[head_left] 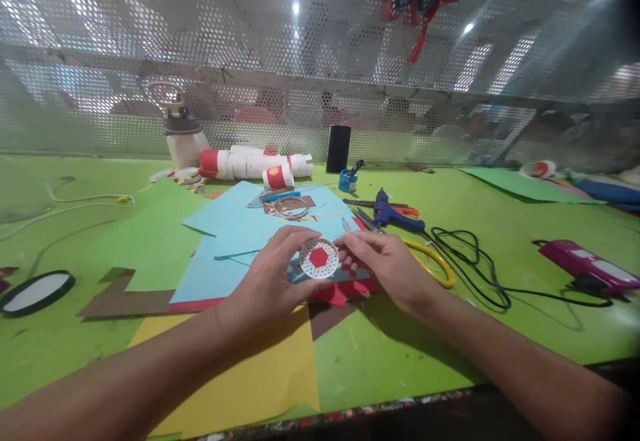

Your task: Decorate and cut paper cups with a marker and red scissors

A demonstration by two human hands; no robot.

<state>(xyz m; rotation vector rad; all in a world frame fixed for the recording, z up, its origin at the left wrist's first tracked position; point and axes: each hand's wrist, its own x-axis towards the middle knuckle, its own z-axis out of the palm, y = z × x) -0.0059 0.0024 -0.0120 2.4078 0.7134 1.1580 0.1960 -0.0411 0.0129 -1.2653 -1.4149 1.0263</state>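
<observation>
A small round white piece [307, 269] with blue dots and a red hexagon in its middle faces the camera. My left hand [273, 271] grips it from the left, thumb below and fingers above. At its right edge, my right hand [383, 261] is closed in a pinch, its fingertips beside the rim; a small pale pointed thing shows at them. Under and behind my hands lie light blue paper sheets [235, 217], with red paper [337, 293] showing at their lower edge.
Right: blue glue gun [397, 217], scissors with a yellow handle [447, 274], black cable [493, 281], magenta device [585, 264]. Back: paper cups [250, 164], blue jar [348, 181], phone [339, 149], spray bottle [185, 142]. Yellow paper [240, 374] lies in front, a black-rimmed oval [37, 293] at left.
</observation>
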